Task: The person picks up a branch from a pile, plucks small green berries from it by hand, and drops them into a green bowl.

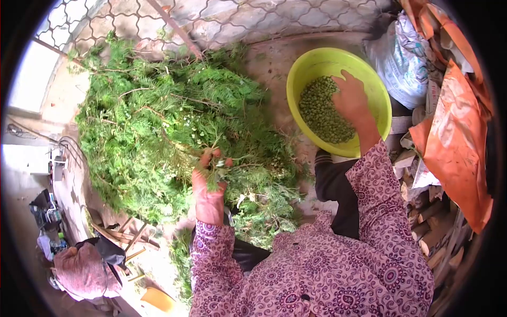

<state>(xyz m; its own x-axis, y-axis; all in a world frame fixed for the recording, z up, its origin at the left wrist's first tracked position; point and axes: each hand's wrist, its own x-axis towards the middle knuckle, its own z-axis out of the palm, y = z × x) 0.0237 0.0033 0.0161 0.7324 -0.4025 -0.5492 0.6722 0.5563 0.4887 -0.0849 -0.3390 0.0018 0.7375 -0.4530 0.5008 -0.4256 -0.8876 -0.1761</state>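
Left hand (209,196) gripping a sprig (215,168) near frame centre; right hand (350,99) half-curled over green bits (321,108) in the bowl (328,59), upper right, any hold unclear; a bump from the adjacent leg (337,185) might spill them.

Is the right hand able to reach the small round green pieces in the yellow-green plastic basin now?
Probably yes: the right hand is over the open-topped basin, beside the green pieces, with nothing visible blocking the way.
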